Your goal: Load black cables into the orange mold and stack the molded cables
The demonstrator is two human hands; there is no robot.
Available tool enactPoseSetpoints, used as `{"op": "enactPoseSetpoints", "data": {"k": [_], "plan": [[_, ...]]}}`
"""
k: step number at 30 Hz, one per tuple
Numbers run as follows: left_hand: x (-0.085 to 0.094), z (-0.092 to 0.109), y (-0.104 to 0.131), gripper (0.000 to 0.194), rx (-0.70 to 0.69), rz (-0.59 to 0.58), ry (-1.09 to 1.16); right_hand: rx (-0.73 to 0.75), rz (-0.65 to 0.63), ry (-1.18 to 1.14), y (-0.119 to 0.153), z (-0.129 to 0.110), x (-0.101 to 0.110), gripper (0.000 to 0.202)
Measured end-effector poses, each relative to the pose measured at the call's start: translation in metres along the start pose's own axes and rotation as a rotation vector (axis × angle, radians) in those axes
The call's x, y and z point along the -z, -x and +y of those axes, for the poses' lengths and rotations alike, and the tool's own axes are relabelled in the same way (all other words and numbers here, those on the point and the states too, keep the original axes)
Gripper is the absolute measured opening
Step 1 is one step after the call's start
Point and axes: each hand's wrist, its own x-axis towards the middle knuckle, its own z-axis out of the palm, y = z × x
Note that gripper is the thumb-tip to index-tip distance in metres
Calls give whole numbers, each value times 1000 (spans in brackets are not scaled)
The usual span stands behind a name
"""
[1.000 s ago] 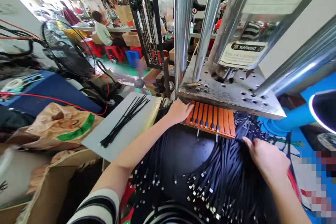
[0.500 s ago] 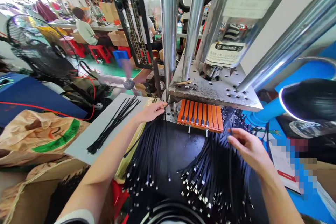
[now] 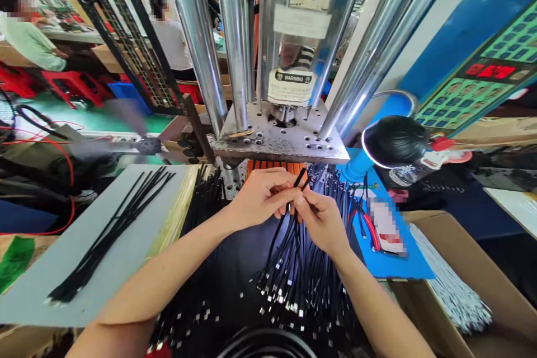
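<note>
Both hands meet in front of the orange slotted block [image 3: 272, 166], which they partly hide. My left hand [image 3: 268, 196] pinches a black strap-like cable whose end sticks up between the fingers. Close against it, my right hand [image 3: 321, 218] is closed on another black cable, its end also pointing up. Below the hands, many black cables [image 3: 289, 274] with shiny metal ends spread over the black work surface [image 3: 239, 268]. More black cables [image 3: 205, 196] lie to the left of the block.
Above the block is a steel press plate [image 3: 281, 145] with upright rods. A grey board [image 3: 113, 268] holds a cable bundle [image 3: 113, 229] at left. A black lamp [image 3: 394, 141], red-handled pliers [image 3: 371, 229] and a box [image 3: 495, 291] of white cables stand right. People sit behind.
My left hand has moved right and my right hand has moved inward, so they now meet before the block. The view has turned to the right.
</note>
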Motion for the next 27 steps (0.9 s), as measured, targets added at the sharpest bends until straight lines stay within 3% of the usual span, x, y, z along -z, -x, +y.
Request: {"op": "enactPoseSetpoints", "data": {"k": [5, 10, 13, 16, 18, 21, 24, 27], "plan": [[-3, -1, -21, 21, -75, -39, -21, 24, -24, 51, 18, 11, -7, 23], [0, 11, -44, 25, -374, 215, -301, -117, -91, 118, 33, 42, -5, 17], [-1, 24, -58, 21, -567, 273, -448, -87, 11, 190, 14, 62, 6, 22], [-7, 26, -63, 14, -711, 184, -505, -69, 136, 224, -22, 78, 18, 30], [-11, 13, -59, 13, -690, 177, -477, -96, 206, 209, -45, 87, 23, 33], [-15, -28, -45, 18, -444, 210, -500, -132, 240, 165, -69, 101, 25, 39], [-13, -72, -28, 11, -279, -65, -727, -143, 195, 121, -81, 111, 23, 44], [-13, -99, -14, 23, -330, -296, -941, -137, 161, 109, -85, 118, 22, 39]]}}
